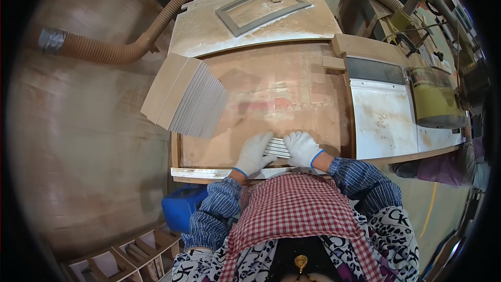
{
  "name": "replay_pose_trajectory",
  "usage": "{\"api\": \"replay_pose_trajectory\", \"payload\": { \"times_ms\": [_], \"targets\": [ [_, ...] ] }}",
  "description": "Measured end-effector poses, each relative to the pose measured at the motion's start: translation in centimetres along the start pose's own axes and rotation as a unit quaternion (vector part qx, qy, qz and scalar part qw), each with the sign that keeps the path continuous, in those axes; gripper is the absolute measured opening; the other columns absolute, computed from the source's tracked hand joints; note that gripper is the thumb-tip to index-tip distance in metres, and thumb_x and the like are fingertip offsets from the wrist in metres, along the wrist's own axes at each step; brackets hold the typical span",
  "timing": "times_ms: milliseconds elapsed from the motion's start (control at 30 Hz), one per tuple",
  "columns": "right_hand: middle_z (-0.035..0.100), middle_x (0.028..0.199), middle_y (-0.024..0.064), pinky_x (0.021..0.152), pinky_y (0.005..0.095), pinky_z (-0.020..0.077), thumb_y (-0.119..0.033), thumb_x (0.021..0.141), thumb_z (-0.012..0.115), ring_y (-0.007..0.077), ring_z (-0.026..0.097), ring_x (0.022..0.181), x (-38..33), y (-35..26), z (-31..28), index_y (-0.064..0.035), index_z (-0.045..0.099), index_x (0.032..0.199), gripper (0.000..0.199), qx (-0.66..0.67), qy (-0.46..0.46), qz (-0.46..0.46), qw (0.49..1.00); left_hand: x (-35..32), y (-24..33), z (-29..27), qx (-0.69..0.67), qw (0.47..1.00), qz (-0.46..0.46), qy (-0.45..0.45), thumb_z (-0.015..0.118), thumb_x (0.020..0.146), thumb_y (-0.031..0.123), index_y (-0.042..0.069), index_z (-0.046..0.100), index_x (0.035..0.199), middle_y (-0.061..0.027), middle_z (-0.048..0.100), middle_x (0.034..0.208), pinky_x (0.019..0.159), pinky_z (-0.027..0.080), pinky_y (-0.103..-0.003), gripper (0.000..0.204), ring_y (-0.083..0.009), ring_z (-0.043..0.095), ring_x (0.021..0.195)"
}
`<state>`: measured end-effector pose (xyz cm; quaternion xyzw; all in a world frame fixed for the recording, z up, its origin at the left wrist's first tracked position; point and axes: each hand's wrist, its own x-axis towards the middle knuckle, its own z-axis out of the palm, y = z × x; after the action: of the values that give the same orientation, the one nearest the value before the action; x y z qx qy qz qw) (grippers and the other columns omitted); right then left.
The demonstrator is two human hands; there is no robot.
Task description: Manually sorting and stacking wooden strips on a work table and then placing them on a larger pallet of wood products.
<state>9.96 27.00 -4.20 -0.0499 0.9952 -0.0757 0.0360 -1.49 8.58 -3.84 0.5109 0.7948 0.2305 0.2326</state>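
Close to the near edge of a wooden worktable (pixel 255 73), a small bundle of thin pale strips (pixel 277 148) lies between my two gloved hands. My left hand (pixel 254 153), in a white glove, closes round the bundle's left end. Round the right end, my right hand (pixel 302 149) is closed in the same way, its glove trimmed in blue. The undersides of the fingers are hidden. Further off to the left stands a tall, leaning stack of flat boards (pixel 195 99) with pale grey edges, apart from both hands.
A grey rectangular frame (pixel 263 10) lies on a dusty board at the far side. A ribbed brown hose (pixel 172 10) arches over the back left. At the right are a white machine bed (pixel 383 120) and a yellow-green motor (pixel 436 96). A blue container (pixel 181 209) stands below left.
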Motion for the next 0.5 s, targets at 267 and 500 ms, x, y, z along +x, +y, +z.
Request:
{"api": "replay_pose_trajectory", "payload": {
  "times_ms": [267, 500],
  "targets": [
    [0.065, 0.113, 0.0255, 0.084, 0.0402, 0.0546, -0.053, 0.078, 0.07, 0.0347, 0.067, 0.102, 9.7, 0.8, 1.4, 0.0093, 0.057, 0.122, 0.078, 0.641, -0.105, 0.311, 0.694, -8.8, -5.0, -5.1, -0.143, 0.91, -0.195, 0.337, 0.069, 0.088, 0.018, -0.002, 0.046, 0.14, -0.0206, 0.054, 0.131, 0.106, 0.041, -0.04, 0.06, -0.0328, 0.052, 0.122],
    [0.064, 0.118, 0.0224, 0.069, 0.0392, 0.06, -0.041, 0.082, 0.074, 0.0299, 0.071, 0.089, 18.6, -4.7, 2.7, 0.0062, 0.059, 0.124, 0.065, 0.678, -0.079, 0.3, 0.666, -12.8, -8.3, -4.8, -0.291, 0.847, -0.277, 0.348, 0.066, 0.091, 0.018, -0.005, 0.051, 0.135, -0.0204, 0.059, 0.126, 0.099, 0.047, -0.036, 0.051, -0.0273, 0.06, 0.114]
  ]
}}
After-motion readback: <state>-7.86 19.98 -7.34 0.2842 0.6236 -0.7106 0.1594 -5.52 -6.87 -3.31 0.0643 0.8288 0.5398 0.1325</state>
